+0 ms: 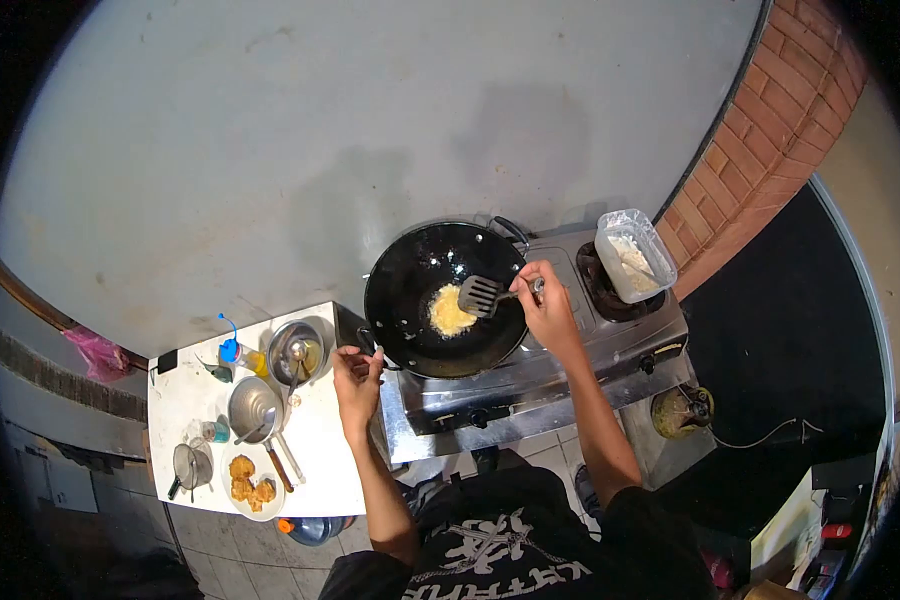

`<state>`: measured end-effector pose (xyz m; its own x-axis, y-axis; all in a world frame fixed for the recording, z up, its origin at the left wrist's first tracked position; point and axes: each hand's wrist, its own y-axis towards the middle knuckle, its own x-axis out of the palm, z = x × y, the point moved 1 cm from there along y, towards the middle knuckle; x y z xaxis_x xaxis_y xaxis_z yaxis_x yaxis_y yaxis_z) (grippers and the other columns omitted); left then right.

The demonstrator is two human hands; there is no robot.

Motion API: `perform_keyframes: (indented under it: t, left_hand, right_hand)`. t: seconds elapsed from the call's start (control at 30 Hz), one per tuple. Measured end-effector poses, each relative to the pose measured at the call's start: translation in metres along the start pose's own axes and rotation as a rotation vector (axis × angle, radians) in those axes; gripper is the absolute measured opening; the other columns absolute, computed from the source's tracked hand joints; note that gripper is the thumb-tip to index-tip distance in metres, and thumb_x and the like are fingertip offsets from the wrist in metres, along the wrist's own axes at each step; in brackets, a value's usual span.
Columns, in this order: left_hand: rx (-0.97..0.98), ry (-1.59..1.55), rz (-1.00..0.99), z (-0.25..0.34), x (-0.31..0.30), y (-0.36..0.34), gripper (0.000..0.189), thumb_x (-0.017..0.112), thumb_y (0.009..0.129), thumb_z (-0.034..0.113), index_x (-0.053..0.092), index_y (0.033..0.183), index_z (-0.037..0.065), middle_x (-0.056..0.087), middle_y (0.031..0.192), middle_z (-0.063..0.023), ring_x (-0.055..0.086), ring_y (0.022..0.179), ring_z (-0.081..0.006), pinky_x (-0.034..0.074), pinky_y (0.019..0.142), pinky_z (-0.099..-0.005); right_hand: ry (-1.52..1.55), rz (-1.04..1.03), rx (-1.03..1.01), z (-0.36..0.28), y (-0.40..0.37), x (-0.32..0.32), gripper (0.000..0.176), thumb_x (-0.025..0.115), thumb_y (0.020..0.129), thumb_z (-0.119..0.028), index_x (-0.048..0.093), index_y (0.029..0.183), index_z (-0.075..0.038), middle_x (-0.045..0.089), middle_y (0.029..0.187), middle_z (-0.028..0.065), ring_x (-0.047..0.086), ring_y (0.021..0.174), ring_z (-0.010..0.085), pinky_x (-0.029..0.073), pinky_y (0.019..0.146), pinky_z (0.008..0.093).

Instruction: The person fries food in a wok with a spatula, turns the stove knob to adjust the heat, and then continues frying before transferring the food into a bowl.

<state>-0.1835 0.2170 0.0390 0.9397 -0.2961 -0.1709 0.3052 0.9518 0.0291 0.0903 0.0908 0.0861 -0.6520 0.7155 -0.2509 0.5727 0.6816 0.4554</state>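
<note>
A black wok (430, 350) sits on the left burner of a steel gas stove (530, 385). Yellow food (450, 312), perhaps egg or batter, lies in its middle. My right hand (550, 305) is closed around the handle of a slotted spatula (480, 296), whose blade is at the right edge of the food. At the wok's lower left, my left hand (358, 380) has its fingers closed at the wok's side handle (367, 342).
On the stove's right burner stands a plastic tub (638, 255) of white powder. The white table (315, 460) at left carries metal bowls (296, 352), a bottle of yellow liquid (245, 356) and a plate (260, 512) of fried pieces. A gas cylinder (682, 412) stands right of the stove.
</note>
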Motion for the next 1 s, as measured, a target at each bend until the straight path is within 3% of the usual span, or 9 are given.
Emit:
perform_keyframes:
  t: [0.2,0.47,1.0]
  left_hand:
    - [-0.018,-0.03,0.033,-0.005,-0.001,0.004,0.037,0.07,0.086,0.013,0.039,0.103,0.003,0.055,0.076,-0.0049,0.056,0.066,-0.0104,0.046,0.055,-0.0231]
    - [-0.01,-0.03,0.046,-0.008,-0.003,0.009,0.04,0.07,0.086,0.013,0.037,0.106,0.003,0.056,0.075,-0.006,0.056,0.066,-0.0108,0.044,0.057,-0.0224]
    - [-0.012,0.014,-0.025,-0.018,-0.006,0.016,0.035,0.068,0.087,0.01,0.04,0.105,0.001,0.056,0.074,-0.006,0.056,0.065,-0.0104,0.046,0.06,-0.0229]
  right_hand:
    - [0.117,0.056,0.075,0.025,-0.01,0.012,0.007,0.054,0.093,-0.003,0.049,0.097,-0.002,0.062,0.077,0.0049,0.055,0.064,0.0056,0.042,0.054,0.0217]
    - [0.374,0.218,0.26,0.014,-0.021,0.01,0.009,0.057,0.092,-0.004,0.063,0.09,0.001,0.065,0.079,0.0031,0.05,0.056,0.0034,0.039,0.049,0.0195]
    - [0.434,0.167,0.243,-0.003,-0.021,-0.004,0.012,0.053,0.094,-0.006,0.062,0.087,-0.001,0.068,0.089,0.0066,0.052,0.062,0.0039,0.042,0.054,0.0188]
